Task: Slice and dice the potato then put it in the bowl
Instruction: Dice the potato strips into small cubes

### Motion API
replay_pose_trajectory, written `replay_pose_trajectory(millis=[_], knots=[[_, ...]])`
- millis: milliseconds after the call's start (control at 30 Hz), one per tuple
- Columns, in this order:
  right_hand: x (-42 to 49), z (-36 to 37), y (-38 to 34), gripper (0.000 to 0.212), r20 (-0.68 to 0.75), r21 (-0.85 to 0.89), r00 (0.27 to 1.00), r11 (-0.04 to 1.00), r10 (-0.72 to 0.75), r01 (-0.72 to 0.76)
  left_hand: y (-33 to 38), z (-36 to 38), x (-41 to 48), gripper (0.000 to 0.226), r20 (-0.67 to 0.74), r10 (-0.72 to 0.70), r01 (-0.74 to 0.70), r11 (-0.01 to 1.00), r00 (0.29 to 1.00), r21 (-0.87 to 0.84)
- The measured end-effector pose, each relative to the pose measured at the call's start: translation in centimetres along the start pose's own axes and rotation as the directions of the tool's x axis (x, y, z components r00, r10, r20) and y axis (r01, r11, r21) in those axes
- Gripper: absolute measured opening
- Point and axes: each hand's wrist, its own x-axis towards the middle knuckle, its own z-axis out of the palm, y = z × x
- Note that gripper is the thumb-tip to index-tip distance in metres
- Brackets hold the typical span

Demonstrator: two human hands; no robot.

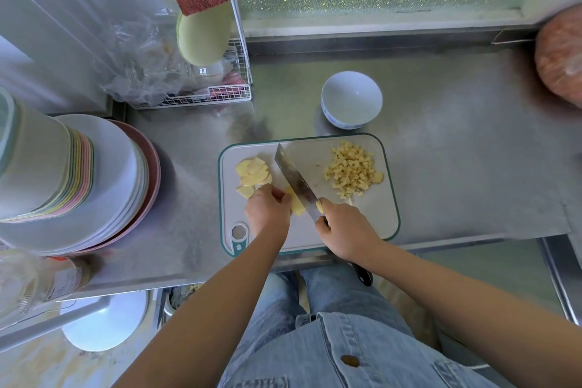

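The left hand (267, 213) has its fingers curled over a potato piece (296, 205), pinning it to the cutting board (371, 217). The right hand (345, 230) is wrapped round the handle of a knife (296, 181), whose blade leans against that piece. On the board's left lies a heap of slices (253, 175), and on its right a pile of diced potato (354, 175). Just beyond the board a white bowl (351, 94) stands on the steel counter (456, 151), its inside bare. Stacked plates (104, 173) sit far left.

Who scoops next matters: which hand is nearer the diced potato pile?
Right. The right hand, gripping the knife, is just below the diced potato pile; the left hand holds a potato piece farther left.
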Motion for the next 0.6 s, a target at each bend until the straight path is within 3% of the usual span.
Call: replay_pose_trajectory(millis=[333, 467, 600], knots=[[0.6, 1.4, 0.0, 0.003, 0.026, -0.031, 0.999, 0.999, 0.031, -0.03, 0.5, 0.0, 0.3, 0.013, 0.041, -0.028, 0.029, 1.0, 0.999, -0.013], [1.5, 1.7, 0.1, 0.019, 0.029, -0.028, 0.999, 0.999, 0.045, -0.044, 0.5, 0.0, 0.4, 0.013, 0.04, -0.047, 0.048, 0.999, 0.998, -0.025], [1.7, 2.2, 0.0, 0.016, -0.01, 0.01, 0.998, 0.998, 0.061, -0.061, 0.6, -0.2, 0.3, 0.012, 0.047, -0.046, 0.047, 0.998, 0.998, -0.031]])
